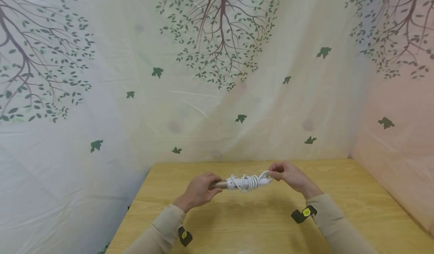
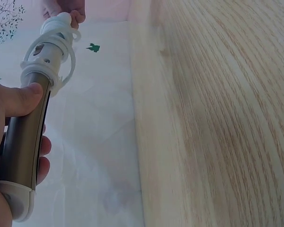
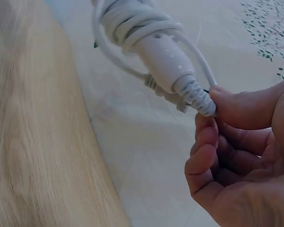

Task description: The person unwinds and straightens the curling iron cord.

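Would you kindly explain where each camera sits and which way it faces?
Head: on the person's head, facing forward and down over the table toward the printed backdrop; left hand, right hand and sleeves show.
Left wrist: on that wrist, looking along the bronze handle the left hand grips; the right hand shows beyond.
Right wrist: on that wrist, looking at the ridged cord end the right hand pinches; only that hand shows.
Shared: both wrist views show wound white cord and the table.
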Available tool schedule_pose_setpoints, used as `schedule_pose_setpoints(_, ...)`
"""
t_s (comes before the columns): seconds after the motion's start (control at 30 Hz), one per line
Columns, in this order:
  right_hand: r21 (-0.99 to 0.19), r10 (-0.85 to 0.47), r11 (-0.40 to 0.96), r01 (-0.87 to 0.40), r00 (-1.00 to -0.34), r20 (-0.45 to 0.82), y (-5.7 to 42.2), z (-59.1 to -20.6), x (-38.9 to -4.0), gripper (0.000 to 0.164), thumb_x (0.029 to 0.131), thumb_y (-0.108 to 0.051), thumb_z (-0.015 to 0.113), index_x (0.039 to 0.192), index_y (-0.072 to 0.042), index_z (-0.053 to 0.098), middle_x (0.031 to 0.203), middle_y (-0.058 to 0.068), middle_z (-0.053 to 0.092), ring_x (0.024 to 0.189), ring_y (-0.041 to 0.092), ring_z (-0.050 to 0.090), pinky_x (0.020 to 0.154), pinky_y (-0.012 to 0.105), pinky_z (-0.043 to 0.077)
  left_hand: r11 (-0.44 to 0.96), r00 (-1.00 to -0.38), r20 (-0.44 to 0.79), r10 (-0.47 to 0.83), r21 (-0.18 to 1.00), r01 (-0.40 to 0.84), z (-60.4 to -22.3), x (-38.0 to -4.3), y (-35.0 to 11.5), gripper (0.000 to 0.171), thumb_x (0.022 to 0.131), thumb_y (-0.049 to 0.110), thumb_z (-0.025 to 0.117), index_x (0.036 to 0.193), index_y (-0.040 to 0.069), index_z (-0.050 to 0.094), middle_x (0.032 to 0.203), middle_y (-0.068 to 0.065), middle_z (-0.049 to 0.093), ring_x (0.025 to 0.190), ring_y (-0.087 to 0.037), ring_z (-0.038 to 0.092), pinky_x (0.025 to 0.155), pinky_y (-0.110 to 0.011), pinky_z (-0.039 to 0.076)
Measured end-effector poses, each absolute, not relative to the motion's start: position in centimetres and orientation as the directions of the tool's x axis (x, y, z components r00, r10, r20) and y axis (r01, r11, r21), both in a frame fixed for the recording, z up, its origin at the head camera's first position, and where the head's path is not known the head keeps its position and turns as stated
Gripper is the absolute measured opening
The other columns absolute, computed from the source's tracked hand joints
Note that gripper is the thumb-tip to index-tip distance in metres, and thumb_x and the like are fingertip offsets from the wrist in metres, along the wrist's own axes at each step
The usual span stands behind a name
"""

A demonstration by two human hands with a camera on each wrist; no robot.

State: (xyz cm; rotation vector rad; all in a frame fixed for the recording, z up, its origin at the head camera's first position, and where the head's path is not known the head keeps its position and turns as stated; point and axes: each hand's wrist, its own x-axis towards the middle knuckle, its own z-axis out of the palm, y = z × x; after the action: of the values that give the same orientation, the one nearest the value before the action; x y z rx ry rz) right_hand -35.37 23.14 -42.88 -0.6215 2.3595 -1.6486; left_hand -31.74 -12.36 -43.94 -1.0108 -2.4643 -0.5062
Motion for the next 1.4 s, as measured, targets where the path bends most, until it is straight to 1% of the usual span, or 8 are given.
schedule_pose_setpoints(0.2, -0.804, -0.288, 0.505, -0.313, -0.940, 0.186, 21.9, -43.1, -35.0, 0.010, 0.091, -0.013, 0.068, 0.091, -0.003, 0.068, 0.081, 0.005, 0.064, 0.072, 0.015, 0.054, 0.061, 0.026, 0.046, 0.672, -0.637, 0.526, 0.563, 0.157, 0.724, -44.0, -31.8, -12.5, 0.027, 0.082, 0.023, 0.079, 0.105, 0.014, 0.070, 0.097, 0.003, 0.068, 0.077, -0.008, 0.061, 0.067, -0.024, 0.050)
schedule_pose_setpoints(0.37, -0.767, -0.248, 0.554, -0.323, -0.944, 0.219, 21.3, -43.2, -35.0, 0.011, 0.090, -0.015, 0.069, 0.091, -0.005, 0.070, 0.082, 0.003, 0.066, 0.073, 0.014, 0.056, 0.062, 0.027, 0.047, 0.686, -0.653, 0.517, 0.554, 0.161, 0.710, -44.2, -31.9, -12.7, 0.027, 0.082, 0.025, 0.079, 0.105, 0.014, 0.070, 0.098, 0.004, 0.068, 0.078, -0.007, 0.061, 0.067, -0.024, 0.050)
schedule_pose_setpoints(0.67, -0.845, -0.256, 0.440, -0.304, -0.944, 0.206, 22.1, -43.2, -35.0, 0.026, 0.094, -0.024, 0.066, 0.105, 0.000, 0.069, 0.091, 0.008, 0.067, 0.078, 0.018, 0.058, 0.066, 0.030, 0.051, 0.697, -0.673, 0.526, 0.520, 0.196, 0.690, -43.4, -31.8, -12.9, 0.027, 0.082, 0.022, 0.079, 0.105, 0.012, 0.070, 0.094, 0.002, 0.068, 0.075, -0.009, 0.061, 0.065, -0.024, 0.049)
schedule_pose_setpoints(0.87, -0.909, -0.263, 0.290, -0.298, -0.938, 0.224, 22.4, -43.6, -34.9, 0.032, 0.093, -0.022, 0.067, 0.111, 0.004, 0.065, 0.090, 0.003, 0.066, 0.080, 0.018, 0.060, 0.070, 0.032, 0.053, 0.693, -0.664, 0.551, 0.505, 0.200, 0.693, -42.9, -32.1, -13.2, 0.027, 0.081, 0.022, 0.079, 0.105, 0.011, 0.071, 0.093, 0.001, 0.069, 0.074, -0.009, 0.061, 0.064, -0.023, 0.049)
schedule_pose_setpoints(1.0, -0.919, -0.248, 0.238, -0.314, -0.935, 0.255, 22.4, -44.1, -34.6, 0.034, 0.093, -0.023, 0.067, 0.114, 0.004, 0.064, 0.096, 0.001, 0.067, 0.084, 0.015, 0.062, 0.073, 0.030, 0.054, 0.695, -0.675, 0.560, 0.480, 0.226, 0.682, -42.5, -32.5, -13.4, 0.028, 0.081, 0.021, 0.080, 0.105, 0.011, 0.071, 0.093, 0.001, 0.070, 0.074, -0.009, 0.062, 0.064, -0.025, 0.049)
schedule_pose_setpoints(1.1, -0.905, -0.251, 0.214, -0.368, -0.916, 0.313, 22.2, -44.3, -34.3, 0.033, 0.094, -0.020, 0.066, 0.115, 0.005, 0.063, 0.101, 0.007, 0.068, 0.086, 0.013, 0.063, 0.074, 0.028, 0.054, 0.703, -0.687, 0.559, 0.464, 0.240, 0.670, -42.0, -32.8, -13.6, 0.028, 0.080, 0.021, 0.080, 0.105, 0.011, 0.070, 0.093, 0.001, 0.070, 0.074, -0.009, 0.061, 0.064, -0.024, 0.048)
schedule_pose_setpoints(1.27, -0.868, -0.239, 0.162, -0.470, -0.872, 0.428, 21.3, -44.5, -33.7, 0.028, 0.093, -0.011, 0.066, 0.114, 0.007, 0.062, 0.109, 0.027, 0.065, 0.091, 0.008, 0.066, 0.076, 0.025, 0.054, 0.713, -0.691, 0.565, 0.451, 0.238, 0.660, -41.0, -33.2, -13.7, 0.030, 0.080, 0.021, 0.081, 0.106, 0.011, 0.070, 0.092, 0.001, 0.069, 0.072, -0.008, 0.059, 0.061, -0.023, 0.046)
schedule_pose_setpoints(1.4, -0.845, -0.228, 0.143, -0.515, -0.848, 0.478, 20.3, -44.8, -33.4, 0.025, 0.092, -0.008, 0.066, 0.113, 0.005, 0.063, 0.109, 0.027, 0.065, 0.095, 0.006, 0.066, 0.083, 0.021, 0.052, 0.715, -0.687, 0.572, 0.449, 0.230, 0.660, -40.2, -33.6, -13.4, 0.031, 0.081, 0.021, 0.080, 0.108, 0.010, 0.070, 0.092, 0.000, 0.069, 0.073, -0.009, 0.059, 0.062, -0.024, 0.047)
